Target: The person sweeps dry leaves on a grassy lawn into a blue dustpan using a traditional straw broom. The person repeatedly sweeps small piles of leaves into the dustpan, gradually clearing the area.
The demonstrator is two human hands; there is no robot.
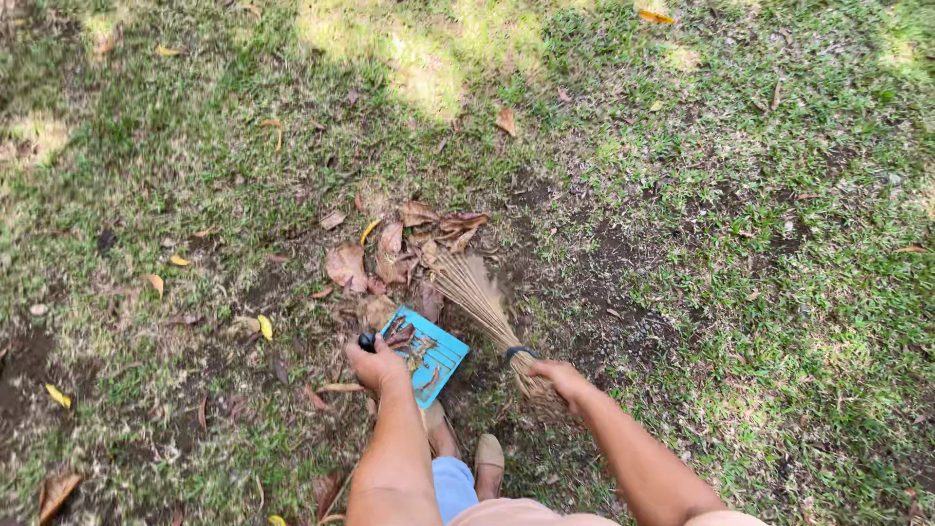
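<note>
The left hand (375, 365) is closed in a fist around the dark handle (367, 342) of a blue dustpan (429, 356), which lies tilted on the grass (740, 292) just ahead of the person's feet, its mouth facing toward 12 o'clock where a pile of dry leaves (399, 248) sits. A few brown leaves already lie on the pan's blue face. The right hand (563, 380) wraps its fingers tight around the bound end of a stick broom (482, 302), just below a dark band (519, 353); the bristles fan out toward 11 o'clock and touch the near edge of the leaf pile. The broom looks light and springy: a bundle of thin stiff ribs that flex at the tips but stay firm near the binding, so the tied end is the sensible place to grip it. The dustpan seems to be thin, light plastic, rigid enough to hold by its handle alone, though likely to tip if loaded unevenly. The leaves look brittle and nearly weightless, easy to crumble or scatter. More leaves, yellow and brown, lie scattered from 9 o'clock round to 1 o'clock, with bare soil (623, 263) at 2 o'clock of the pile.
</note>
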